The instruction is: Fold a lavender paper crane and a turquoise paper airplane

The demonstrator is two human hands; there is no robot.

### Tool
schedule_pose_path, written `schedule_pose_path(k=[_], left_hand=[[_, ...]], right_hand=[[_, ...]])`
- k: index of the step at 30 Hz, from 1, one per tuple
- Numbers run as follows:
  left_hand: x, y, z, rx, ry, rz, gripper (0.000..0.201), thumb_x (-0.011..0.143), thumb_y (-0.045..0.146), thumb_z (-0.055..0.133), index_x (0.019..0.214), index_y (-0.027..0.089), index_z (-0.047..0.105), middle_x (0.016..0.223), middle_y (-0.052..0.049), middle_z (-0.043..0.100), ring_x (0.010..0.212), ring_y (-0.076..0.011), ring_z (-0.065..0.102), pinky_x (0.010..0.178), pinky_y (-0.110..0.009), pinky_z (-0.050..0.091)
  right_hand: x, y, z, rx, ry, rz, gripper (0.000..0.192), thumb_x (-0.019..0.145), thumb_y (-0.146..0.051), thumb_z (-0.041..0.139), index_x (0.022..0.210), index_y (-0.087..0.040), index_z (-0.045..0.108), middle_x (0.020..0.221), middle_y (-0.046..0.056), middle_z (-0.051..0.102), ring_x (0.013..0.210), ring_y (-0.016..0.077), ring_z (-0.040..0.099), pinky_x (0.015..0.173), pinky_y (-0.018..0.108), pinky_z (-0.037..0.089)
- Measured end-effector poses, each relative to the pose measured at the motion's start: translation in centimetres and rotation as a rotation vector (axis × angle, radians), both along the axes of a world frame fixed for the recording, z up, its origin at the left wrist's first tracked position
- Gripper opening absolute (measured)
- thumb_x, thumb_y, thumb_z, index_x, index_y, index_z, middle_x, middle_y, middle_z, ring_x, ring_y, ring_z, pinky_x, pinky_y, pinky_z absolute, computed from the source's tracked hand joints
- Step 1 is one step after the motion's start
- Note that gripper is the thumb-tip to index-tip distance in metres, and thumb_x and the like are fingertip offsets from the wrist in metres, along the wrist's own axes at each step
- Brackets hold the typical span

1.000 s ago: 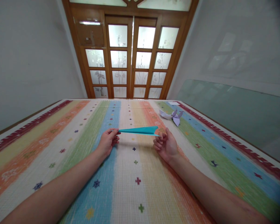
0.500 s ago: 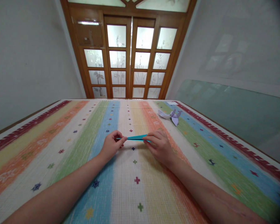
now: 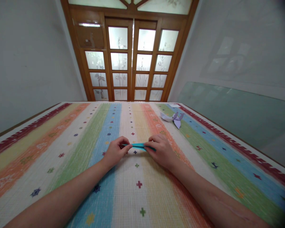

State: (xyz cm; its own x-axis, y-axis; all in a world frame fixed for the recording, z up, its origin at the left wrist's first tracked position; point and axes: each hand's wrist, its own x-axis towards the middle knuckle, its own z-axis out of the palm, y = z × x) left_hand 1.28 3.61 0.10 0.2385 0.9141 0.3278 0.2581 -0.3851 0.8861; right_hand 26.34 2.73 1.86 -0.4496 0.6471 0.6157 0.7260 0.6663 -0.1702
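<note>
A narrow strip of folded turquoise paper (image 3: 139, 145) stretches between my two hands, a little above the striped tablecloth. My left hand (image 3: 117, 149) pinches its left end between thumb and fingers. On the other side, my right hand (image 3: 161, 148) is closed around the right end, with the thumb below and the fingers over it. Layers of the paper show between the hands, slightly apart. Both ends are partly hidden by my fingers.
Folded lilac paper shapes (image 3: 177, 118) lie on the tablecloth (image 3: 85, 158) at the far right. A small white piece (image 3: 174, 105) lies by the far edge. Beyond the table are wooden doors (image 3: 133, 60); a glass panel (image 3: 228, 110) leans along the right wall.
My hands have come slightly lower and closer together. My right fingers have shifted left along the folded paper and curl over it more, leaving a shorter stretch showing between the hands.
</note>
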Motion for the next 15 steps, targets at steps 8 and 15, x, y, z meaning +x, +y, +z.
schedule_pose_path(k=[8,15], left_hand=[[-0.15,0.09,0.02,0.095,0.231,-0.047,0.018,0.087,0.025,0.065,0.101,0.022,0.077,0.089,-0.003,0.077,0.072,-0.0155,0.066,0.069,-0.026,0.05],[-0.12,0.19,-0.03,0.138,0.328,0.014,0.017,0.085,0.023,0.066,0.097,0.023,0.078,0.09,-0.003,0.077,0.078,-0.0182,0.066,0.076,-0.03,0.048]], right_hand=[[-0.05,-0.05,0.26,-0.037,-0.073,-0.01,0.009,0.094,-0.026,0.066,0.094,-0.025,0.076,0.089,0.004,0.073,0.09,0.0219,0.059,0.083,0.037,0.038],[-0.36,-0.29,0.6,-0.034,-0.14,-0.087,0.008,0.092,-0.027,0.069,0.09,-0.027,0.076,0.087,0.002,0.076,0.09,0.0223,0.061,0.081,0.038,0.034]])
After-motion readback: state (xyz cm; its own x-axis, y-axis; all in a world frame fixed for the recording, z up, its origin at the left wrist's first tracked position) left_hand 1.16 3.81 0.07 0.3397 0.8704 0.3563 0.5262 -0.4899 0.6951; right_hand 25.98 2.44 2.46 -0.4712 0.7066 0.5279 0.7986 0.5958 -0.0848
